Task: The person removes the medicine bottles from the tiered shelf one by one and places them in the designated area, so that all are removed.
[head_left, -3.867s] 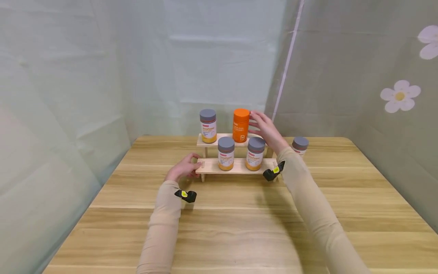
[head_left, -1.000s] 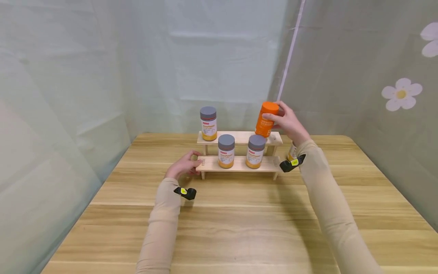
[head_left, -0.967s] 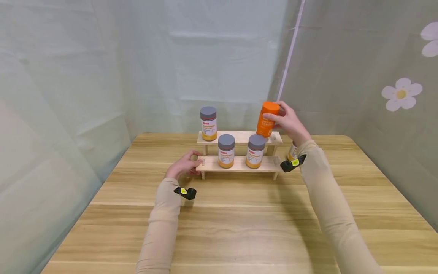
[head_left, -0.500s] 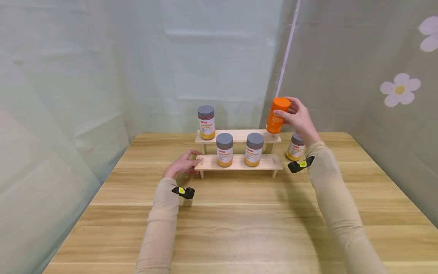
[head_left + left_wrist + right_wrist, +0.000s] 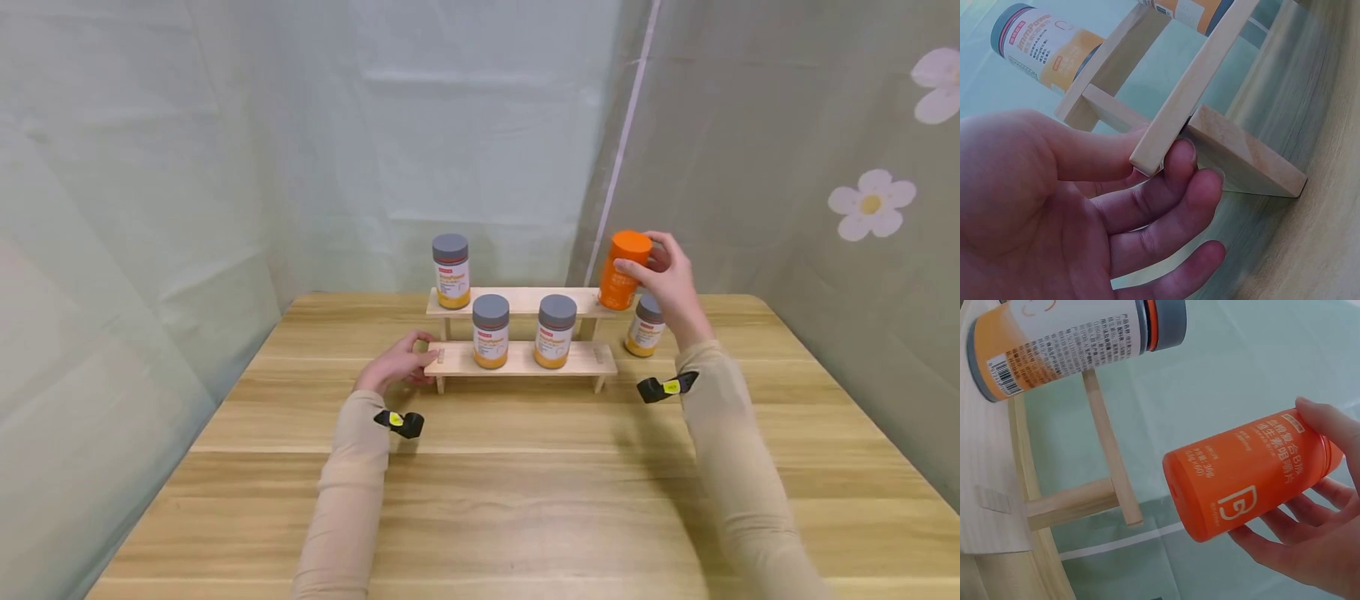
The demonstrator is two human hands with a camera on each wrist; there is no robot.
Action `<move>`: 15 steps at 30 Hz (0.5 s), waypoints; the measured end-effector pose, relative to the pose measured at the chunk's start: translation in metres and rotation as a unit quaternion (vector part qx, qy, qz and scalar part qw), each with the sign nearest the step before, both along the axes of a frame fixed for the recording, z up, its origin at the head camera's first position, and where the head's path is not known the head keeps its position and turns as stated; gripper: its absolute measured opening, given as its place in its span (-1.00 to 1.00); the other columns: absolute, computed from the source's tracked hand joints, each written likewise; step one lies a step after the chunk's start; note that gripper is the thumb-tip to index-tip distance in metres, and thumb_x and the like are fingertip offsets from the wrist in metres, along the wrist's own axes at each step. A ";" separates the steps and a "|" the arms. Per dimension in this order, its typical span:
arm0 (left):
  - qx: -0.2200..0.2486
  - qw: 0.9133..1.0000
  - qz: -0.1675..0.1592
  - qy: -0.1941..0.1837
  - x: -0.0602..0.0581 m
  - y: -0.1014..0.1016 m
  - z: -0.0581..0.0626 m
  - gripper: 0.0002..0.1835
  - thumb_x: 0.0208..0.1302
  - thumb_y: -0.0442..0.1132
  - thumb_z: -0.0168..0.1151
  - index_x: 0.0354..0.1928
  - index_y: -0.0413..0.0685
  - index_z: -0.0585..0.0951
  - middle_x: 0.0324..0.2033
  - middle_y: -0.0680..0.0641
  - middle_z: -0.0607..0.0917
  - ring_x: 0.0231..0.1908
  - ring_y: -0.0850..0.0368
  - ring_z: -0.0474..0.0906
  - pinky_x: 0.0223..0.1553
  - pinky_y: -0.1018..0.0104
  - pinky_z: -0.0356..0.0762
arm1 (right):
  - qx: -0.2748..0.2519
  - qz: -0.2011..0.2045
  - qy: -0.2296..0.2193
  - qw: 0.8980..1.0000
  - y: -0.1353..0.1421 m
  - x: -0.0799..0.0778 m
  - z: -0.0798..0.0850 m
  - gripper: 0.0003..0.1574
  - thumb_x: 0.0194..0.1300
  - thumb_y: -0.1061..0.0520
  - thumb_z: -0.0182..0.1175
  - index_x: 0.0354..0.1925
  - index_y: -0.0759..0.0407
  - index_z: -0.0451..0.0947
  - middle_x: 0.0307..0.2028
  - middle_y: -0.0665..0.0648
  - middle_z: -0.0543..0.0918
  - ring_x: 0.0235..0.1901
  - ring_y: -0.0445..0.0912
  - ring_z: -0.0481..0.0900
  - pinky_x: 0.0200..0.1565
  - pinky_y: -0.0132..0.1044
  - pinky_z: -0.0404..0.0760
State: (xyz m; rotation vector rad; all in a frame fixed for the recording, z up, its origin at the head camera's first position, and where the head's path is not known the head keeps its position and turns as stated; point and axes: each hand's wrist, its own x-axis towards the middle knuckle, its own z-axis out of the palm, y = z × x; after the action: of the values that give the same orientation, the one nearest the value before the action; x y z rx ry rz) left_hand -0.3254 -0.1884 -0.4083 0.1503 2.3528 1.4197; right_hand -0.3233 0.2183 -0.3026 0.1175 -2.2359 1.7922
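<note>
My right hand [image 5: 672, 287] holds an orange bottle [image 5: 619, 279], thumb in front and fingers behind. The bottle leans slightly, by the right end of the two-tier wooden rack's upper shelf [image 5: 525, 300]. In the right wrist view, its base hangs apart from the wood. My left hand [image 5: 397, 364] pinches the left end of the lower shelf [image 5: 1172, 106], thumb above and index finger beneath. On the upper shelf's left stands a grey-capped supplement bottle [image 5: 452, 275]. Two matching ones, a left bottle [image 5: 491, 333] and a right bottle [image 5: 555, 333], stand on the lower shelf.
Another grey-capped bottle [image 5: 645, 329] stands on the table right of the rack, below my right hand, which partly covers it. The wooden table [image 5: 480, 492] spreads out in front. Pale green curtains [image 5: 487, 150] hang behind and at both sides.
My right hand has taken hold of the orange bottle, lifted it off the upper shelf and carried it right. Over the last half second it has lowered somewhat. My left hand keeps its place.
</note>
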 end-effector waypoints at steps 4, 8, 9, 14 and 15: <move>-0.003 1.000 0.002 0.003 0.001 0.001 0.002 -0.52 0.49 -0.17 -0.05 0.33 -0.15 0.15 -0.28 -0.19 0.61 -0.46 0.18 0.59 -0.25 0.25 0.59 | -0.021 -0.028 0.014 0.999 0.005 0.004 -0.004 -0.33 0.17 -0.06 0.38 0.20 -0.14 0.35 0.12 -0.03 0.53 0.02 -0.20 0.47 0.00 -0.41 0.47; -0.001 1.000 0.001 0.009 0.001 0.004 0.002 -0.53 0.49 -0.19 -0.04 0.32 -0.18 0.16 -0.21 -0.24 0.58 -0.46 0.18 0.58 -0.24 0.24 0.60 | -0.056 -0.041 0.037 0.997 0.012 0.009 -0.008 -0.35 0.14 0.01 0.41 0.19 -0.12 0.42 -0.01 -0.13 0.59 -0.03 -0.22 0.50 0.00 -0.43 0.45; 0.000 1.000 0.002 0.010 0.001 0.005 0.002 -0.53 0.48 -0.20 -0.03 0.32 -0.19 0.17 -0.19 -0.24 0.58 -0.46 0.18 0.58 -0.23 0.24 0.60 | -0.065 -0.041 0.042 0.996 0.014 0.011 -0.010 -0.36 0.15 0.03 0.41 0.18 -0.11 0.44 -0.03 -0.15 0.59 -0.04 -0.22 0.50 0.00 -0.43 0.44; -0.003 1.000 0.002 0.006 0.002 0.011 0.000 -0.52 0.47 -0.19 -0.01 0.32 -0.18 0.19 -0.24 -0.19 0.57 -0.47 0.18 0.57 -0.23 0.23 0.61 | -0.105 -0.041 0.064 0.991 0.025 0.023 -0.017 -0.38 0.16 0.13 0.40 0.19 -0.06 0.46 -0.07 -0.17 0.60 -0.06 -0.23 0.51 -0.03 -0.49 0.45; -0.003 1.000 0.002 0.005 0.002 0.012 0.000 -0.52 0.47 -0.18 -0.01 0.33 -0.17 0.19 -0.27 -0.17 0.58 -0.47 0.18 0.57 -0.23 0.24 0.60 | -0.113 -0.040 0.070 0.990 0.027 0.025 -0.018 -0.37 0.16 0.14 0.39 0.19 -0.04 0.46 -0.06 -0.16 0.60 -0.05 -0.23 0.51 -0.03 -0.50 0.46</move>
State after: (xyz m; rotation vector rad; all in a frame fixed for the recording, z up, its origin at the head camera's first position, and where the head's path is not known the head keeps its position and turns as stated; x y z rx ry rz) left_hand -0.3234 -0.1767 -0.4083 0.1507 2.3659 1.4171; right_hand -0.2985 0.2451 -0.3207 0.1022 -1.9010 1.9166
